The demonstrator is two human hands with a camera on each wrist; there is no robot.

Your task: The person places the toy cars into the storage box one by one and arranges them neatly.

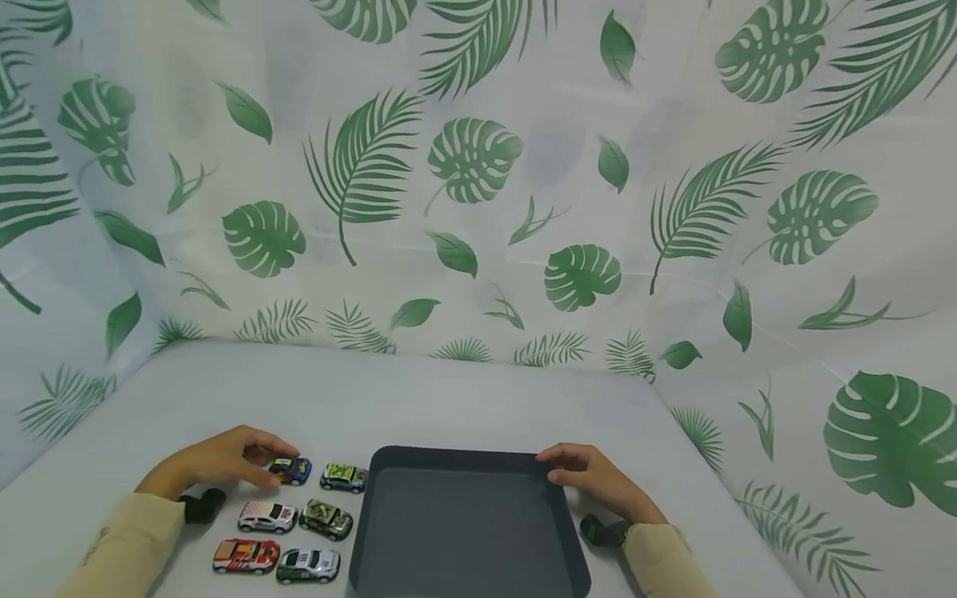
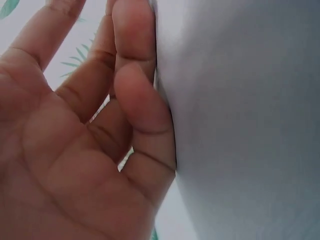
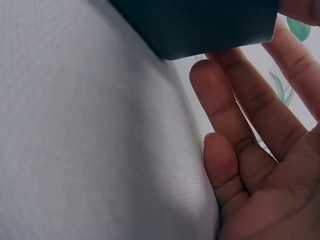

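In the head view my left hand (image 1: 228, 457) has thumb and forefinger at either end of a small blue toy car (image 1: 292, 471), pinching it at the back of a group of toy cars. The left wrist view shows that palm and its curled lower fingers (image 2: 142, 105) against the white surface; the car is out of sight there. My right hand (image 1: 598, 480) grips the far right corner of a dark grey rectangular tray (image 1: 579, 548), thumb over the rim. From the right wrist, the tray's outer wall (image 3: 215, 30) shows above the loosely bent fingers.
Left of the tray are a yellow-green car (image 1: 344, 477), a camouflage-green car (image 1: 326, 519), a white-pink car (image 1: 267, 517), a red-orange car (image 1: 246, 556) and a white-green car (image 1: 308, 566). A leaf-print cloth (image 1: 508, 224) surrounds the white table (image 1: 449, 394).
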